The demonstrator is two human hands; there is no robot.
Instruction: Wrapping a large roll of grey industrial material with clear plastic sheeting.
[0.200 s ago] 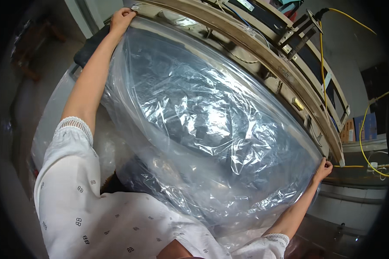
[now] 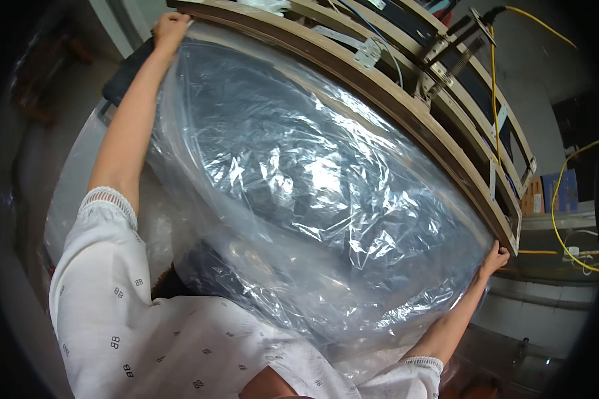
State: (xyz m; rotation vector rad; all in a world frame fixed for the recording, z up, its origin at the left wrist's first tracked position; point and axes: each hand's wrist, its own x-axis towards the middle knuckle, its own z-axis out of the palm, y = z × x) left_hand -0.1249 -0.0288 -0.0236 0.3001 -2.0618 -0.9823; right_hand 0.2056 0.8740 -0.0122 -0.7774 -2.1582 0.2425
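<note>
A large clear plastic bag (image 2: 279, 193) spreads crinkled and shiny between my outstretched arms. My left hand (image 2: 171, 30) pinches its far left corner, close to the end of a long wooden-edged bar (image 2: 353, 80). At the right, my right hand (image 2: 495, 258) is closed on the bag's other corner, just below the bar's right end. The bag's far edge runs along under the bar, which hides part of it. Lower folds of the bag hang toward my lap.
Behind the bar is a frame with metal brackets (image 2: 439, 70) and thin wires. A yellow cable (image 2: 495, 100) hangs beside it. Boxes (image 2: 560, 193) stand on a shelf at the right. A dark padded edge (image 2: 123, 76) lies by my left forearm.
The long bar has come down and toward me, covering the machine parts seen before behind the bag's far edge. My left hand has shifted slightly left and down, still holding the bag.
</note>
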